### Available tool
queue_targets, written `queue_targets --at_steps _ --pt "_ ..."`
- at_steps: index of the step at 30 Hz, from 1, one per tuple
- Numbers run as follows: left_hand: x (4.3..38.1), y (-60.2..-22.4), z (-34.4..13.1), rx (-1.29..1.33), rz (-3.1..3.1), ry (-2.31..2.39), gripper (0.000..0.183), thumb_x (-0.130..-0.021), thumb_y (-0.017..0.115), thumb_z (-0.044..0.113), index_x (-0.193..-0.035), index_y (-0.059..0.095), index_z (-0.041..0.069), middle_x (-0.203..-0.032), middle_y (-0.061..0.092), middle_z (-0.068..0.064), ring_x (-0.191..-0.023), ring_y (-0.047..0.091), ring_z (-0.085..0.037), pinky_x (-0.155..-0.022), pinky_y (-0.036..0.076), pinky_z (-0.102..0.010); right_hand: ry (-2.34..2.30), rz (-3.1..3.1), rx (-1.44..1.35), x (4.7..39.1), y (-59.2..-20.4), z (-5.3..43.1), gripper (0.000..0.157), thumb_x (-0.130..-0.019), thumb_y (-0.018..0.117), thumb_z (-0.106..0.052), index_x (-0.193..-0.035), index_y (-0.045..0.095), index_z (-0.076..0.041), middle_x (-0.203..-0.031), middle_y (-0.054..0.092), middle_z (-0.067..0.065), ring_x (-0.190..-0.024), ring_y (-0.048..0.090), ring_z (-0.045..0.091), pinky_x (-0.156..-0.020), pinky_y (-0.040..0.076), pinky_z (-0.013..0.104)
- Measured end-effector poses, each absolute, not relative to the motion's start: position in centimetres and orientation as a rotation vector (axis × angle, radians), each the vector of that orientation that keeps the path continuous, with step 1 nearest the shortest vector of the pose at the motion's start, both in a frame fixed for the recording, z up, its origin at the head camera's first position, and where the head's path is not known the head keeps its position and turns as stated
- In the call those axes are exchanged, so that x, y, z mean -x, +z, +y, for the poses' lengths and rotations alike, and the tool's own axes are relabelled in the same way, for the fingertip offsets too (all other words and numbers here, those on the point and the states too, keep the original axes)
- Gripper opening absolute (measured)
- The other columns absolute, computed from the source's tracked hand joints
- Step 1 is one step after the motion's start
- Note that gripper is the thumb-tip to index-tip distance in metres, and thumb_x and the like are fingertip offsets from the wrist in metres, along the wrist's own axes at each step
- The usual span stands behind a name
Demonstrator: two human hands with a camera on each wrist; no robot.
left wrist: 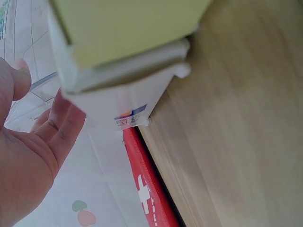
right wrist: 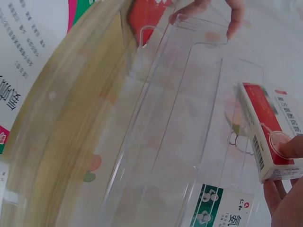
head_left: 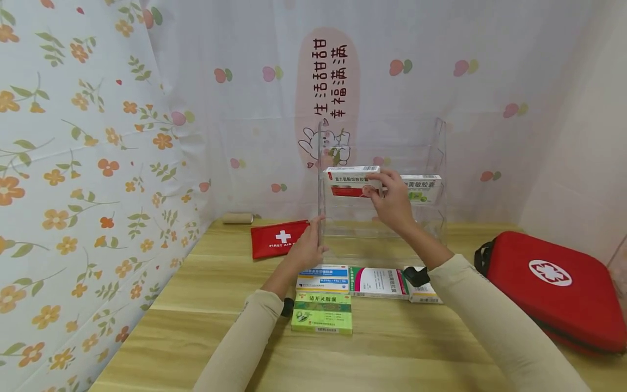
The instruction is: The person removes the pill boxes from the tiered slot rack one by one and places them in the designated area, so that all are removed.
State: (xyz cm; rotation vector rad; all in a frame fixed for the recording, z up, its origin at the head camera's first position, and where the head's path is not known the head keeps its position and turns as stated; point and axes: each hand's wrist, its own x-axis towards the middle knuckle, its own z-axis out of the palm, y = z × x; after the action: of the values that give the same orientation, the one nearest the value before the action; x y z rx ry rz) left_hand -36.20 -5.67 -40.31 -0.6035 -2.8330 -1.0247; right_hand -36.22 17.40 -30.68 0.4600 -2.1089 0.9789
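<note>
My right hand [head_left: 393, 200] pinches a white and red medicine box [head_left: 350, 175] by its right end, thumb on the front. The box is upright at the left part of a tier of the clear acrylic rack [head_left: 320, 136]. Beside it on that tier stands a white and green medicine box [head_left: 425, 190], partly behind my right hand. My left hand [head_left: 307, 246] holds the rack's left side edge low down, thumb and fingers on either side of the clear panel [left wrist: 43, 81].
Flat before the rack lie a blue and white box [head_left: 323, 279], a green box [head_left: 322, 313], a white, pink and green box [head_left: 378, 282] and a partly covered box [head_left: 425, 293]. A red first aid pouch [head_left: 276, 239] and a cardboard tube [head_left: 238, 218] are left; a red case [head_left: 553, 288] is right.
</note>
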Motion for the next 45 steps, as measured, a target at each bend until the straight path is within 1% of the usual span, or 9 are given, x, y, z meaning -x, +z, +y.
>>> queue_targets --at_steps 5,8,14,16,26,29,32,39,45 --pt "36.2 -40.4 -5.6 0.583 -2.838 -1.032 0.091 -0.091 0.072 0.013 -0.154 0.009 0.033 -0.141 0.043 -0.011 -0.124 0.05 -0.029 -0.096 0.051 -0.05 1.027 -2.082 -0.42 34.8 -31.1 17.9 0.034 -0.089 0.074 -0.01 -0.121 0.068 -0.003 -0.128 0.057 0.017 -0.09 0.059 0.03 -0.082 0.057 0.047" --pt "36.2 -40.6 -5.7 0.578 -2.837 -1.03 0.091 -0.09 0.072 0.014 -0.154 0.01 0.031 -0.14 0.044 -0.012 -0.125 0.051 -0.03 -0.095 0.051 -0.051 1.073 -2.046 -0.416 34.1 -31.5 18.3 0.036 -0.088 0.076 -0.009 -0.122 0.067 -0.001 -0.126 0.058 0.018 -0.092 0.065 0.034 -0.083 0.057 0.047" --pt "36.3 -40.9 -5.9 0.589 -2.834 -1.031 0.089 -0.092 0.071 0.014 -0.155 0.01 0.03 -0.141 0.044 -0.013 -0.125 0.051 -0.031 -0.096 0.05 -0.051 1.236 -2.027 -0.415 31.9 -32.4 19.4 0.042 -0.088 0.075 -0.011 -0.127 0.062 0.0 -0.121 0.06 0.018 -0.098 0.069 0.038 -0.076 0.053 0.014" --pt "36.3 -41.0 -5.9 0.59 -2.834 -1.031 0.09 -0.091 0.071 0.014 -0.154 0.01 0.03 -0.142 0.044 -0.013 -0.126 0.051 -0.031 -0.097 0.05 -0.051 1.297 -2.031 -0.411 31.0 -32.7 19.9 0.044 -0.088 0.075 -0.01 -0.129 0.06 0.0 -0.123 0.059 0.018 -0.099 0.069 0.037 -0.075 0.05 0.009" --pt "36.3 -40.7 -5.9 0.592 -2.819 -1.017 0.09 -0.09 0.073 0.012 -0.153 0.011 0.03 -0.137 0.047 -0.014 -0.123 0.053 -0.031 -0.092 0.053 -0.048 1.477 -2.081 -0.498 26.1 -33.5 22.3 0.046 -0.088 0.072 0.0 -0.131 0.057 0.004 -0.126 0.056 0.014 -0.09 0.066 -0.001 -0.075 0.054 0.015" --pt "36.3 -40.7 -5.9 0.591 -2.828 -1.013 0.091 -0.09 0.073 0.013 -0.153 0.01 0.031 -0.137 0.047 -0.013 -0.123 0.053 -0.031 -0.092 0.054 -0.047 1.468 -2.118 -0.488 24.8 -34.0 23.0 0.045 -0.087 0.073 0.001 -0.13 0.058 0.003 -0.121 0.062 0.011 -0.09 0.067 -0.001 -0.075 0.055 0.016" --pt "36.3 -40.7 -5.9 0.589 -2.833 -1.011 0.091 -0.09 0.073 0.014 -0.153 0.01 0.032 -0.137 0.047 -0.013 -0.124 0.053 -0.03 -0.091 0.054 -0.046 1.475 -2.189 -0.456 23.5 -34.5 23.7 0.045 -0.088 0.074 -0.003 -0.131 0.059 0.002 -0.119 0.065 0.014 -0.092 0.068 -0.001 -0.075 0.055 0.018" --pt "36.5 -40.5 -5.8 0.609 -2.836 -1.028 0.09 -0.091 0.071 0.011 -0.153 0.009 0.033 -0.129 0.048 -0.01 -0.101 0.056 -0.024 -0.07 0.056 -0.032 1.543 -2.344 -0.391 21.1 -35.7 25.1 0.052 -0.088 0.075 -0.011 -0.136 0.056 -0.002 -0.13 0.056 0.024 -0.093 0.07 0.004 -0.072 0.058 0.025" --pt "36.6 -40.1 -5.7 0.619 -2.832 -1.018 0.092 -0.09 0.071 0.01 -0.153 0.008 0.033 -0.129 0.048 -0.01 -0.105 0.055 -0.023 -0.075 0.056 -0.032 1.519 -2.431 -0.38 19.8 -36.6 26.2 0.054 -0.086 0.077 -0.01 -0.135 0.056 0.001 -0.127 0.058 0.028 -0.089 0.071 0.009 -0.069 0.059 0.026"
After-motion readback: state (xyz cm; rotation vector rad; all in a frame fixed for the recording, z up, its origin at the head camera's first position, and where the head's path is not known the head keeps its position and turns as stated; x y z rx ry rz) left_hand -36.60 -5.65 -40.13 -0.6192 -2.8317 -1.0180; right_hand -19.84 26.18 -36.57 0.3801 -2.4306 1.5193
